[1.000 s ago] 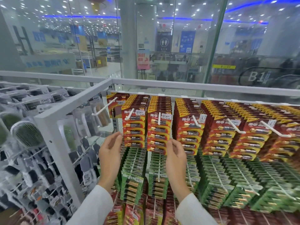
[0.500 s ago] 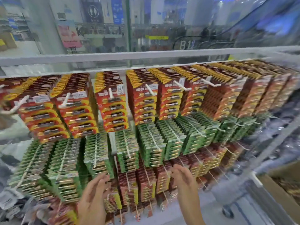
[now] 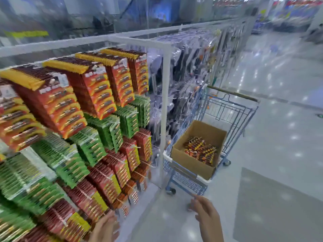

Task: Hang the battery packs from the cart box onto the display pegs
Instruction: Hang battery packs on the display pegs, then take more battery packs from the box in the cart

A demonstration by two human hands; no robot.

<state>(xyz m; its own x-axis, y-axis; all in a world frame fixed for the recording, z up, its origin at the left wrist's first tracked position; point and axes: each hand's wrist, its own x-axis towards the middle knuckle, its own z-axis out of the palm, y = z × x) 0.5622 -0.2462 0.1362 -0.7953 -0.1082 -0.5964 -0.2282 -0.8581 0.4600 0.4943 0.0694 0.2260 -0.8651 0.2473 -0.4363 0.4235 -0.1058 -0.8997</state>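
Right hand [image 3: 208,218], fingers loosely extended and holding nothing, and left hand [image 3: 104,227], likewise relaxed and empty, low in view; loose battery packs [image 3: 201,151] lie in the cardboard box [image 3: 190,163] inside the blue cart [image 3: 232,109], just beside the display pegs [image 3: 134,147] crowded with hung packs.

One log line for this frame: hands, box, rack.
left hand: open, empty | right hand: open, empty, near cart | box: in cart, battery packs inside | display rack: heavily stocked
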